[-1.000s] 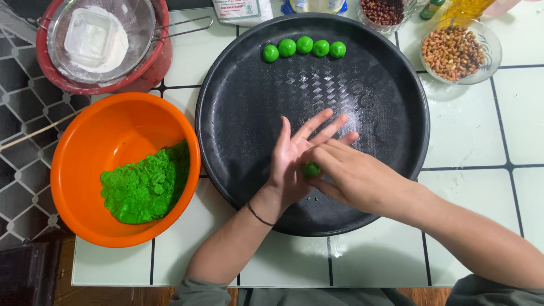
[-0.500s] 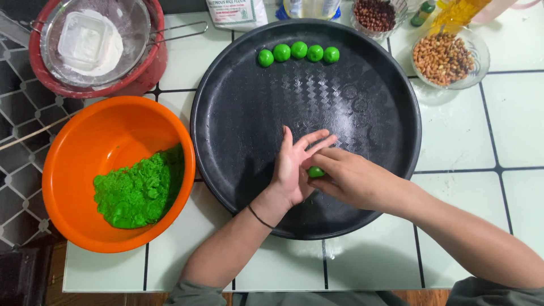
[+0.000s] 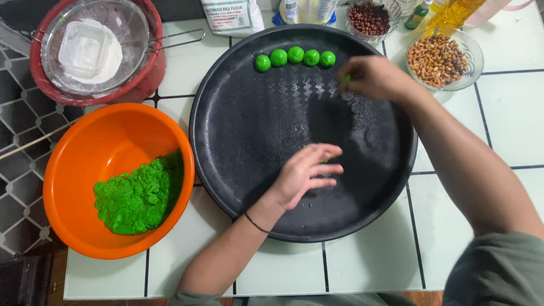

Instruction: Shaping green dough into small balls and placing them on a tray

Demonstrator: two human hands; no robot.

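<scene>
A round black tray [image 3: 255, 130] lies on the white tiled table. Several green dough balls [image 3: 294, 56] sit in a row near its far rim. My right hand [image 3: 374, 78] reaches to the right end of that row, its fingers pinched on another green dough ball [image 3: 344, 79]. Over the tray's near middle my left hand [image 3: 306, 173] hovers palm down with loose fingers, holding nothing I can see. An orange bowl [image 3: 107, 141] to the left of the tray holds a lump of green dough [image 3: 139, 195].
A red bowl [image 3: 153, 62] with a metal sieve and a white box stands at the back left. Behind the tray are a flour bag [image 3: 232, 14], a glass bowl of red beans [image 3: 369, 17], a glass bowl of peanuts [image 3: 439, 54] and an oil bottle [image 3: 453, 11].
My hands were pressed together rolling a green ball over the tray's near side. Now the right hand has carried the ball to the far row, and the left hand stays behind.
</scene>
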